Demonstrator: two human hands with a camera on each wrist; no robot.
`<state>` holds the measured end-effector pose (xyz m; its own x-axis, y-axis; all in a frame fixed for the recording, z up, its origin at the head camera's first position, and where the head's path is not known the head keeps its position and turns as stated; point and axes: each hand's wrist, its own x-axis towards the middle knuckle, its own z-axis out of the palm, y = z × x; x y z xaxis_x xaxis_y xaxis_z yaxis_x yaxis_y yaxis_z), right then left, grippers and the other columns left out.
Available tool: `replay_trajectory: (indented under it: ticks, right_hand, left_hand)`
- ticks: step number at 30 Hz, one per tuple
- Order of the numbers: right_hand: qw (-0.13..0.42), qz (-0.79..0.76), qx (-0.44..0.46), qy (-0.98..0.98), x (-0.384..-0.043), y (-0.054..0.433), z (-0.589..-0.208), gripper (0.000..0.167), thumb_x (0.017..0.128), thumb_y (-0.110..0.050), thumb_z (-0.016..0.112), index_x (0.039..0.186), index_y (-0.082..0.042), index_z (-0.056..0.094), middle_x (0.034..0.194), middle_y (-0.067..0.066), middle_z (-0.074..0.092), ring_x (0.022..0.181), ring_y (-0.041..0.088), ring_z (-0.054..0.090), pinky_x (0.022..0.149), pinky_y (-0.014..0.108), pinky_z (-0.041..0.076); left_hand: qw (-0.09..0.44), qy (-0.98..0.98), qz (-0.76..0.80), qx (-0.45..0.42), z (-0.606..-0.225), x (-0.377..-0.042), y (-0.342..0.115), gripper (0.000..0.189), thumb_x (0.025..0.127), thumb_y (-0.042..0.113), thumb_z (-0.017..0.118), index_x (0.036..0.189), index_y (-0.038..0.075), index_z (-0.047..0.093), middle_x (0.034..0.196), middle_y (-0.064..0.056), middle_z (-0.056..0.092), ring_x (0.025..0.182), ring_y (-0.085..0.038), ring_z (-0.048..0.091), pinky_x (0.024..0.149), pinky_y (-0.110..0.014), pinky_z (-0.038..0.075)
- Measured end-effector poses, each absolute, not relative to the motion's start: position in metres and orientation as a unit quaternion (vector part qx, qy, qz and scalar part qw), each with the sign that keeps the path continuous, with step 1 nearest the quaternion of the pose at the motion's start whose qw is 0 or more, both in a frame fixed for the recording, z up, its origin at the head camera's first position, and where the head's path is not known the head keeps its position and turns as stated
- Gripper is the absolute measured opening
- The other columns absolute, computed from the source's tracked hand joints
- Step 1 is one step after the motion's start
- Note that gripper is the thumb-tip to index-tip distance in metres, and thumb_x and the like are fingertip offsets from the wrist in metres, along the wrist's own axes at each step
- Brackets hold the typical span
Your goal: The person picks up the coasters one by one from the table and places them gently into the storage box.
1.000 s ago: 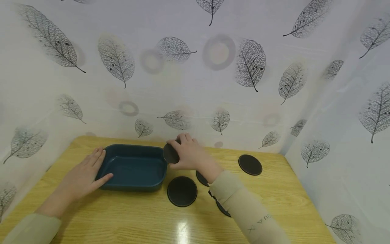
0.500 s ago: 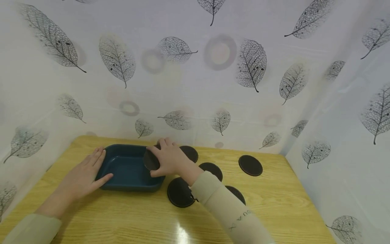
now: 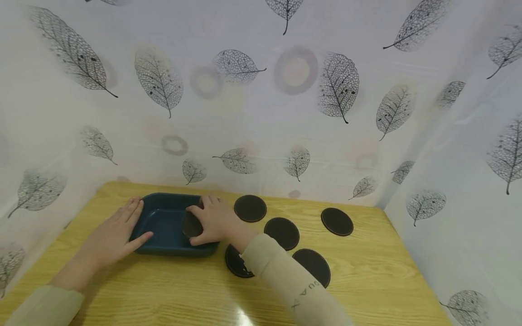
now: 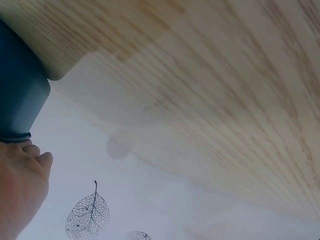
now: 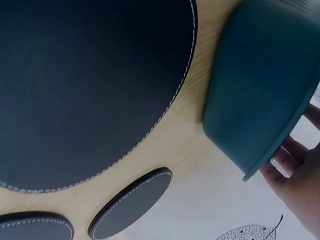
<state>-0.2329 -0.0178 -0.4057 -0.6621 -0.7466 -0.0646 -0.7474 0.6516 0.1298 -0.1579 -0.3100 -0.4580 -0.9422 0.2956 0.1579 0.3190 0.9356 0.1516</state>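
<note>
A dark blue rectangular dish [image 3: 171, 250] sits at the left of the wooden table. My left hand [image 3: 116, 233] rests along its left end, fingers straight against the outer wall, thumb over the front rim. Inside the right half of the dish, my right hand [image 3: 216, 222] grips a round black coaster [image 3: 190, 225] by its edges, tilted. Whether that coaster touches the dish bottom I cannot tell. In the right wrist view the dish wall [image 5: 260, 90] hides the coaster, and part of my right hand [image 5: 300, 180] shows beyond the rim.
Several black stitched coasters lie flat right of the dish: one at the back [image 3: 250, 208], one in the middle [image 3: 282, 233], one nearer [image 3: 313, 265], one far right [image 3: 336, 222]. Another coaster [image 3: 236, 261] is partly under my right forearm. A leaf-patterned curtain [image 3: 261, 113] hangs behind.
My right hand has carried the coaster left, from beside the dish's right end over the rim and down inside. The left hand has stayed in place. Coasters behind the right arm have come into view.
</note>
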Motion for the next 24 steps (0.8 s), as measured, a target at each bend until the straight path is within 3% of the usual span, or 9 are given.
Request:
replay_trajectory:
  ticks: [24]
  right_hand:
    - [0.042,0.078,-0.386,0.918,-0.236,-0.033,-0.43,0.08,0.093,-0.072,0.065,0.161,-0.035,0.044,0.158,0.007,0.047,0.146,0.023,0.046,0.115,0.036,0.049]
  left_hand:
    - [0.067,-0.981,-0.1,-0.156,-0.456,-0.157,-0.31,0.099,0.105,0.054,0.059,0.164,-0.013,0.017,0.172,-0.035,0.019,0.162,-0.05,0.019,0.132,-0.028,-0.016]
